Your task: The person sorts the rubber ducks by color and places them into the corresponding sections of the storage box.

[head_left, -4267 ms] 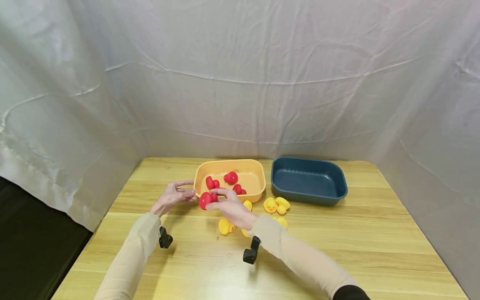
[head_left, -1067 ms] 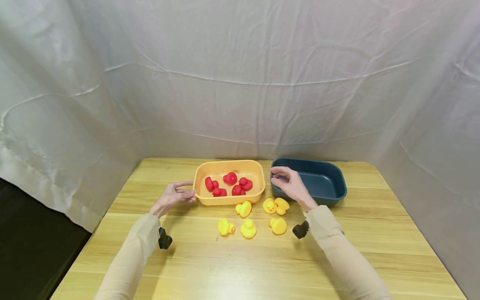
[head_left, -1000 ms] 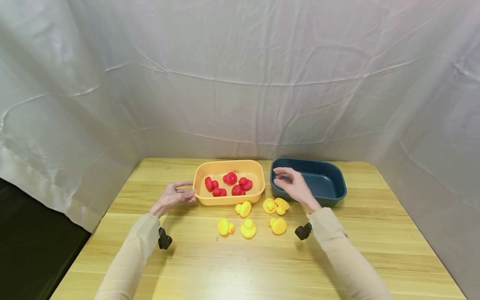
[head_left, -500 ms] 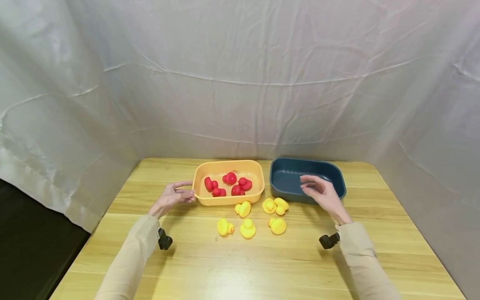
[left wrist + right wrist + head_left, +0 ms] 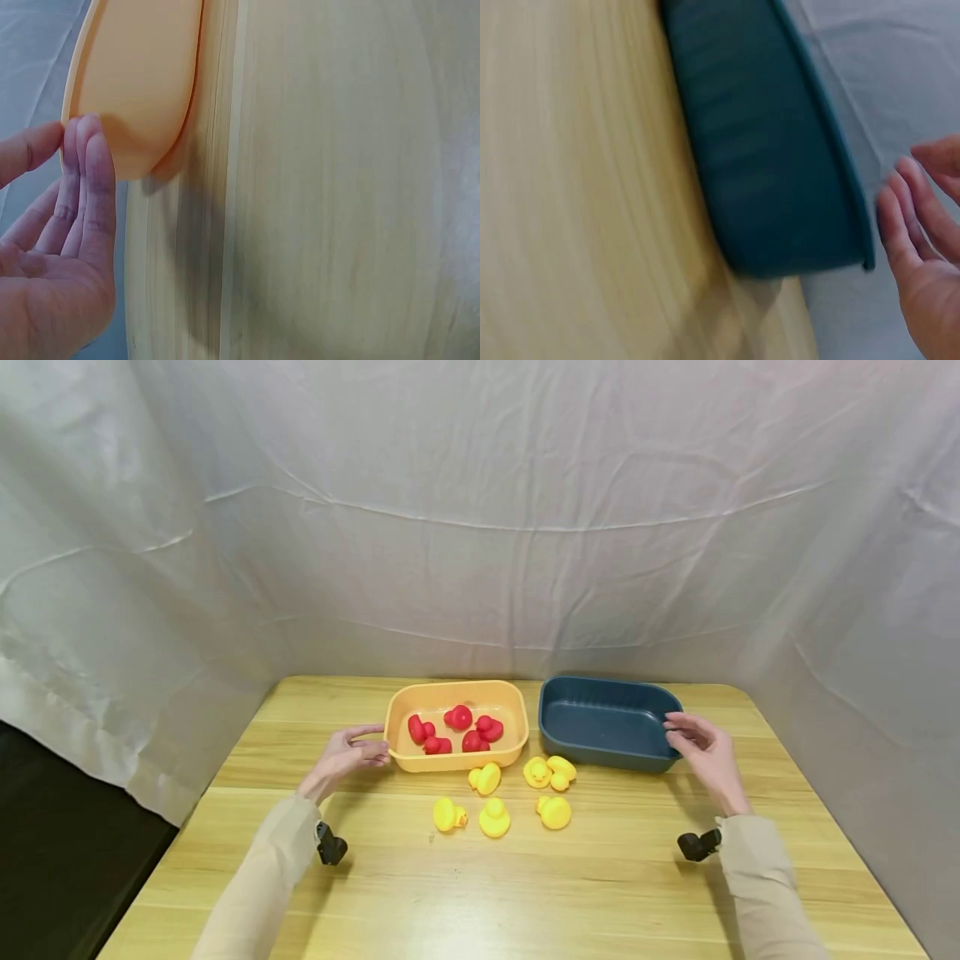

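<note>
Though near, right hand (image 5: 705,756) off blue rim (image 5: 607,755)

Orange tub (image 5: 457,762), dark-blue tub (image 5: 600,722); red ducks (image 5: 458,717), yellow ducks (image 5: 495,821); wood-grained table (image 5: 600,877).

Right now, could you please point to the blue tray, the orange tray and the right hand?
Blue tray (image 5: 611,727), head view, bare inner floor.
Orange tray (image 5: 450,762), head view, front wall.
Right hand (image 5: 708,760), head view, middle of the hand.

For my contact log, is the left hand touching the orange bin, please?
Touching: the left wrist view shows the left hand pinching the orange bin at its rim.
</note>
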A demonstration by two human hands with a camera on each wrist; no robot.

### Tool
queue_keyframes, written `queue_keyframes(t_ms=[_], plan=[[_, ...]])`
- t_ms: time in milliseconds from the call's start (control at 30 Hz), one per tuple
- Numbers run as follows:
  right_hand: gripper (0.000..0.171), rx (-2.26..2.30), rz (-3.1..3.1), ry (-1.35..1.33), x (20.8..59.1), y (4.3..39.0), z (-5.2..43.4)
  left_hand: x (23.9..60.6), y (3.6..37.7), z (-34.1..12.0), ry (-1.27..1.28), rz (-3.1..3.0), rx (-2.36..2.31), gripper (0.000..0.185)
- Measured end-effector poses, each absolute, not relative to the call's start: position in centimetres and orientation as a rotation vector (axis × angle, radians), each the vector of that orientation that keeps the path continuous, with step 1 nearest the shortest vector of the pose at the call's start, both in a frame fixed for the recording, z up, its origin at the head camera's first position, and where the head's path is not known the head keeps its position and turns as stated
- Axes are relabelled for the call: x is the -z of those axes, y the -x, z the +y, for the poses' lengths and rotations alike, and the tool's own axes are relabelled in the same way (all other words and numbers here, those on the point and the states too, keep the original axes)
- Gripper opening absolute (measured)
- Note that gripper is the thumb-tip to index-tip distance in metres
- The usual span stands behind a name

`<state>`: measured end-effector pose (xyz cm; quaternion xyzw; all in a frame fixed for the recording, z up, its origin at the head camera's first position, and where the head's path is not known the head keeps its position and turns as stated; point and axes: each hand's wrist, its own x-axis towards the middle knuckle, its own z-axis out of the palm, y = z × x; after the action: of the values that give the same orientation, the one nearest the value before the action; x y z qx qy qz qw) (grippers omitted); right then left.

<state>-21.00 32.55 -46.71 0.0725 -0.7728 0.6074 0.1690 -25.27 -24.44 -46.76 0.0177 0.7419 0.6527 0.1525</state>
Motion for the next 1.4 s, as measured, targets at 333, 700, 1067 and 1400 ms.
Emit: queue_keyframes(t_ms=[333,700,1067,1400], plan=[[0.03,-1.446,-2.335,0.216,47.2,22.0,34.5,47.0,24.9,-23.7,-0.013,2.175,-1.889,0.06],[0.05,-1.89,-2.404,0.16,47.6,22.4,36.4,47.1,24.5,-23.4,-0.014,2.222,-1.942,0.057],[0.036,-2.412,-2.138,0.087,47.9,22.4,37.5,47.0,24.1,-23.0,-0.097,2.554,-1.745,0.055],[0.047,-2.407,-2.192,0.097,47.7,22.3,37.6,46.5,22.6,-21.0,-0.455,3.057,-1.537,0.038]])
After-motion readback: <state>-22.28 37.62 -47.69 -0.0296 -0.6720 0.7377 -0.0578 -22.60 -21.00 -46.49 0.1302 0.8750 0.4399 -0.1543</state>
